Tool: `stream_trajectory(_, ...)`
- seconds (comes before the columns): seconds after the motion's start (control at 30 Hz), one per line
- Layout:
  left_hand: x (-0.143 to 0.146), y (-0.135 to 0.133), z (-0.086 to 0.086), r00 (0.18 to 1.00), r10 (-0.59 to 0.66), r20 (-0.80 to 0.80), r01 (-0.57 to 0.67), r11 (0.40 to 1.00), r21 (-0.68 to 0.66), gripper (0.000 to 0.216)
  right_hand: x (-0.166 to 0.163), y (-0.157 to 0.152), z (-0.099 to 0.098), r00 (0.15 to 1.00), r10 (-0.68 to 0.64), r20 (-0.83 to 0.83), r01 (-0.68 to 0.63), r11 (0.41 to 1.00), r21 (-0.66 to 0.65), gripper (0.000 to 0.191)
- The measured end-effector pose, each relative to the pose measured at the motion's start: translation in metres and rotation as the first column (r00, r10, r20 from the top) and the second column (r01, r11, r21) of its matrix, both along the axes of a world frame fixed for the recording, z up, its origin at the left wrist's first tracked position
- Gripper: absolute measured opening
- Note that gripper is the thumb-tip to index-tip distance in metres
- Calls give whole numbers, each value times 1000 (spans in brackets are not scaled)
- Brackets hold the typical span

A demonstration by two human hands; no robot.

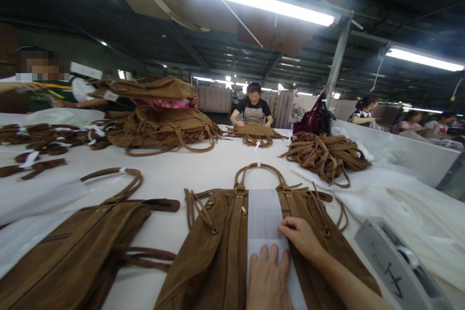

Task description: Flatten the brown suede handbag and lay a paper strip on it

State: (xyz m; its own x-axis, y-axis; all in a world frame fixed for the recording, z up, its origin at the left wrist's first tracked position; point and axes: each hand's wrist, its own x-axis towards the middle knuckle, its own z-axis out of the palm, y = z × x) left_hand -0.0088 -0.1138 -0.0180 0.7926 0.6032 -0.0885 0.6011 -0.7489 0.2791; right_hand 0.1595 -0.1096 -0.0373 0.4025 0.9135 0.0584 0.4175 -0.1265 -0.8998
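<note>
A brown suede handbag (218, 252) lies flat on the white table (203, 164) right in front of me, its handles pointing away. A strip of white tissue paper (264, 213) runs down the bag's middle. My left hand (269, 278) lies flat on the paper, fingers stretched out. My right hand (301, 237) rests on the paper's right edge with its fingers curled and pressed onto it.
A second brown bag (80, 252) lies to my left. Stacked brown bags (160, 121), a heap of brown straps (323, 155), dark strap pieces (39, 143), clear plastic bags (399, 208) and a grey tape dispenser (395, 261) surround me. Several people work around the table.
</note>
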Motion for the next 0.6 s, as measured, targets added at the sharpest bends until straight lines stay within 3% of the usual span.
stream_trajectory(0.13,0,1,-1,1000,-14,-4,14,1000,-9,67,8,6,-5,957,-81,280,60,995,85,9)
stream_trajectory(0.23,0,2,-1,1000,-18,-12,17,1000,-24,67,13,14,-12,942,-64,329,49,997,56,7)
stream_trajectory(0.47,1,3,-4,1000,-4,-2,4,1000,8,68,22,34,-24,941,-200,275,212,977,-14,23)
stream_trajectory(0.6,1,5,-8,1000,1,-1,-1,1000,-8,66,32,31,-19,989,-61,133,76,991,-111,32)
